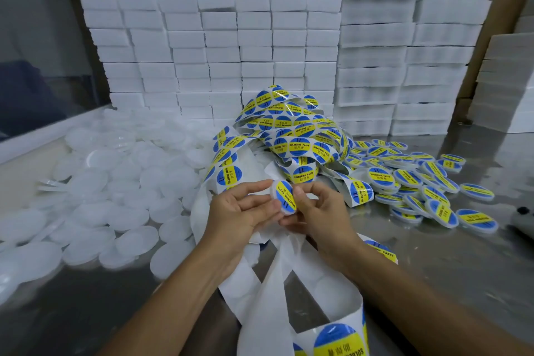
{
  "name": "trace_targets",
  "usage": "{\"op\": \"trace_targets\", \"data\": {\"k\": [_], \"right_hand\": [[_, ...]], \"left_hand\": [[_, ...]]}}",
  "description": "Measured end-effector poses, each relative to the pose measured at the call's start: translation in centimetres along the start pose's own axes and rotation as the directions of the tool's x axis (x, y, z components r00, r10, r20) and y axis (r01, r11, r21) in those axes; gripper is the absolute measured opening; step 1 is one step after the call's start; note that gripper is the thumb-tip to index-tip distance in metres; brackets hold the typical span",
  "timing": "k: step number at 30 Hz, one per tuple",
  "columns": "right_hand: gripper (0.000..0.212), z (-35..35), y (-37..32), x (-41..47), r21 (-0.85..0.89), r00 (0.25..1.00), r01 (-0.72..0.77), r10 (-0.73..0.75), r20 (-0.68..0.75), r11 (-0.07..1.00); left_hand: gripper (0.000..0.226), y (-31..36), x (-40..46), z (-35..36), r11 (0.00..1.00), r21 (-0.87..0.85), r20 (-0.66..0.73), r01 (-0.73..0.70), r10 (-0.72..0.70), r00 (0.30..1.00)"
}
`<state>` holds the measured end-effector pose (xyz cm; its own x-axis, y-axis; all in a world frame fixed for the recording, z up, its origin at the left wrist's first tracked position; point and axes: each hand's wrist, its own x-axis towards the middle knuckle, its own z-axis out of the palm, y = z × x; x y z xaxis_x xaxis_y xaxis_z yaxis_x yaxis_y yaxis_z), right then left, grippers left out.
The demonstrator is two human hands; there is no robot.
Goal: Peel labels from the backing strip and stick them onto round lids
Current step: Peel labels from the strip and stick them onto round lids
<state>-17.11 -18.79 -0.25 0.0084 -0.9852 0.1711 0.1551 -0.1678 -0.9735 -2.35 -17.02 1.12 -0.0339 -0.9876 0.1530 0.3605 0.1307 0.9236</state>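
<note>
Head view, left to right: heap of plain white lids (95, 196) spread over the steel table (462, 263). My left hand (239, 211) holds the lid (284, 196) at its left rim, fingers curled round it. Blue and yellow label (286, 198) lies on its face. My right hand (320, 211) pinches the right rim, thumb on the label edge. Tangled backing strip (289, 124) piled just behind, empty strip trailing beneath my wrists. Labelled lids (419, 182) heaped right. White boxes (260, 46) stacked behind.

Both hands, left hand (242, 211) and right hand (320, 211), pinch a labelled lid (284, 196) above the backing strip (289, 283); plain lids (115, 196) lie left, finished lids (419, 182) right.
</note>
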Motion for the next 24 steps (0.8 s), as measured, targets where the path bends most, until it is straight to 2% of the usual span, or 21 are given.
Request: {"op": "trace_targets", "data": {"k": [5, 12, 17, 18, 21, 24], "right_hand": [[0.053, 0.5, 0.4, -0.2, -0.059, 1.0, 0.03, -0.03, 0.005, 0.998], [0.034, -0.1, 1.2, 0.3, -0.21, 0.994, 0.104, -0.108, -0.008, 0.972], [0.009, 0.4, 1.1, 0.0, -0.211, 0.991, 0.132, -0.131, 0.017, 0.969], [0.014, 0.5, 0.9, -0.1, -0.223, 0.992, 0.122, -0.121, 0.018, 0.967], [0.045, 0.6, 0.3, -0.2, -0.295, 0.995, 0.074, -0.091, -0.047, 0.953], [0.055, 1.0, 0.5, -0.4, -0.357, 0.986, 0.127, -0.157, -0.059, 0.926]], "left_hand": [[0.031, 0.0, 0.1, -0.1, 0.999, -0.041, -0.017, -0.007, 0.006, 1.0], [0.02, -0.1, 0.4, -0.4, 0.999, 0.044, 0.005, -0.022, 0.021, 1.0], [0.013, -0.3, 0.5, -0.5, 0.996, 0.088, -0.035, -0.024, 0.027, 0.999], [0.014, -0.3, 0.5, -0.5, 0.994, 0.099, -0.024, -0.034, 0.037, 0.999], [0.02, -0.4, 0.4, -0.4, 0.967, 0.237, 0.055, -0.092, 0.081, 0.995], [0.027, -0.7, 0.4, -0.4, 0.92, 0.374, 0.063, -0.12, 0.104, 0.993]]}}
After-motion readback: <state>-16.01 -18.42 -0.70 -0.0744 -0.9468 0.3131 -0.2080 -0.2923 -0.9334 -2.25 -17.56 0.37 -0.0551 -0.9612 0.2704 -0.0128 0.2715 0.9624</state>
